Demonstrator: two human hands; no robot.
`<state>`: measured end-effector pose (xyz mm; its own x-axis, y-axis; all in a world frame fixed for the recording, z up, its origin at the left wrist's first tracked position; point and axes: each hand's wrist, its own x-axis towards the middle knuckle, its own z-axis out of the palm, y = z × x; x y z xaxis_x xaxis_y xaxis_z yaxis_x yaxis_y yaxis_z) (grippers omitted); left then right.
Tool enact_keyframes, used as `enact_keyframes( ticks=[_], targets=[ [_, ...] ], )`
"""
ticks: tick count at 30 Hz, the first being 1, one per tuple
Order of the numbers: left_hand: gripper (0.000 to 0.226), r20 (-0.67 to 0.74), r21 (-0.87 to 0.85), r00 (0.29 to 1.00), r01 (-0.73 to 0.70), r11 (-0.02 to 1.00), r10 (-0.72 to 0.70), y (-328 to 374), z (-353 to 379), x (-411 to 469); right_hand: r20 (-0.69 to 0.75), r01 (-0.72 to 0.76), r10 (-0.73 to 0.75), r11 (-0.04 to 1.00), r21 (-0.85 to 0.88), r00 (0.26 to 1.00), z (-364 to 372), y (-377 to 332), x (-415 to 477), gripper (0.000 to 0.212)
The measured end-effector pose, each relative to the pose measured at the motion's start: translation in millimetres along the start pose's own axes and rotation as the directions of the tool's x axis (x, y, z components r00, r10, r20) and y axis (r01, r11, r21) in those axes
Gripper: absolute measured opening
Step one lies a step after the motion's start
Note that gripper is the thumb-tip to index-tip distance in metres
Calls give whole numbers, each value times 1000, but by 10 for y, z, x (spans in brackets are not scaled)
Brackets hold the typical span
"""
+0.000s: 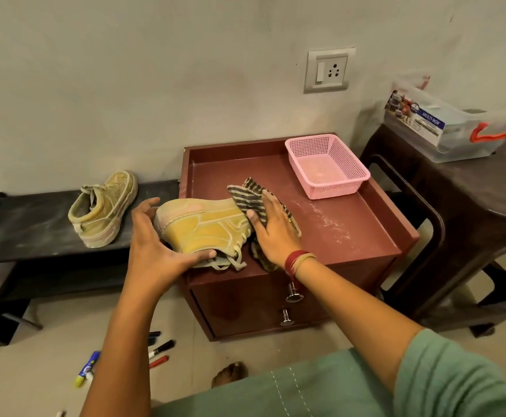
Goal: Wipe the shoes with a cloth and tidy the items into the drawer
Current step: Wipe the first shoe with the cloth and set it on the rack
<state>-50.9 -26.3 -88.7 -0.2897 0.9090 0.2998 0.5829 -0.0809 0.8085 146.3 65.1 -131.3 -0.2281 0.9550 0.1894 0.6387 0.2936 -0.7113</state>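
Domestic room, likely a home corner. Evidence: plastered wall with switch-and-socket plate (329, 70), maroon bedside cabinet (291, 224) with drawer knobs, low black shoe bench (29, 227), plastic stool (462, 206), pens (161, 349) on tiled floor.

Striped cloth (256, 203): middle hidden under right hand (271, 230); only ends show above and below the palm. Yellow shoe (203, 227): opening and tongue side turned down, partly covered by left hand (152, 251). Label print on clear storage box (444, 127): mostly too small to read. Pens on floor (160, 350): partly behind left forearm. Black bench (35, 227): cut off at left edge. White item at bottom edge, cut off, unidentifiable.
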Motion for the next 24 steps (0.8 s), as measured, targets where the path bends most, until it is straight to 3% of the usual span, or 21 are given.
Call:
enact_keyframes(
  ticks=[3,7,9,11,14,16,21,24],
  targets=[
    [133,5,48,999,38,998,-38,9,6,-10,13,-55,54,997,47,998,33,81,11,58],
    [129,31,122,997,62,991,-67,39,-16,-42,41,-357,358,902,243,933,-61,255,98,56],
    [125,29,128,996,79,989,-84,71,-34,-35,-3,-383,413,847,369,911,-153,240,119,44],
    [123,35,151,996,70,986,-76,143,-45,6,-145,-325,448,802,500,882,-269,181,121,35],
    [121,61,205,998,4,979,-17,313,-60,130,-375,-157,409,822,548,832,-502,5,58,36],
    [121,101,251,994,-51,967,26,452,-79,230,-442,-75,379,821,566,813,-645,-116,14,35],
    [121,300,404,948,-227,886,106,801,-134,479,-487,131,111,891,436,866,-697,-395,-191,33],
    [124,409,495,907,-316,809,104,959,-118,577,-408,219,-55,904,367,911,-594,-541,-266,35]
  ],
)
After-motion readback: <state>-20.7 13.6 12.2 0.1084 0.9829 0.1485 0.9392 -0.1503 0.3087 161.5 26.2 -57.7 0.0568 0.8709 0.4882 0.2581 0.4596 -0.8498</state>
